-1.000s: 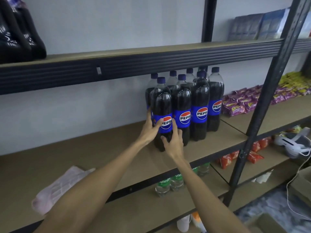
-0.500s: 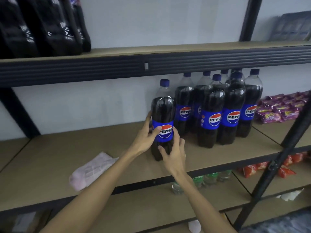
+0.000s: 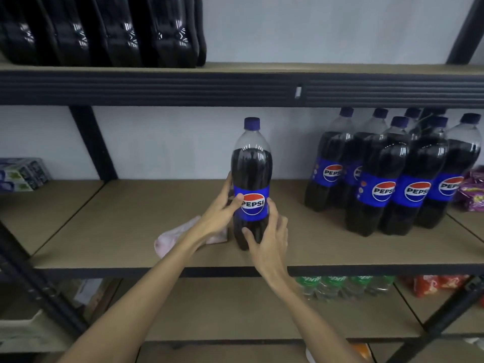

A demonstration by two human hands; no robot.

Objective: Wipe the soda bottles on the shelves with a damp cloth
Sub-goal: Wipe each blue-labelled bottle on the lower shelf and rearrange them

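A dark Pepsi bottle [image 3: 251, 163] with a blue label and blue cap stands upright on the middle shelf [image 3: 340, 252], apart from the others. My left hand [image 3: 220, 210] grips its left side at the label, thumb across the logo. My right hand [image 3: 269, 234] holds the lower right of the same bottle. A pale pink cloth [image 3: 170, 239] lies on the shelf just left of the bottle, partly hidden by my left forearm. Several more Pepsi bottles [image 3: 392, 179] stand grouped at the right.
Dark bottles [image 3: 104, 30] line the top shelf at the left. Purple snack packets [image 3: 474, 189] lie at the far right. Green-labelled bottles [image 3: 340, 286] and red packets [image 3: 440, 284] sit on the lower shelf. Black uprights [image 3: 91, 142] frame the bay. Small boxes [image 3: 21, 174] sit far left.
Both hands have carried one Pepsi bottle leftward, away from the group, to a spot beside the pink cloth. The view has also turned to the left.
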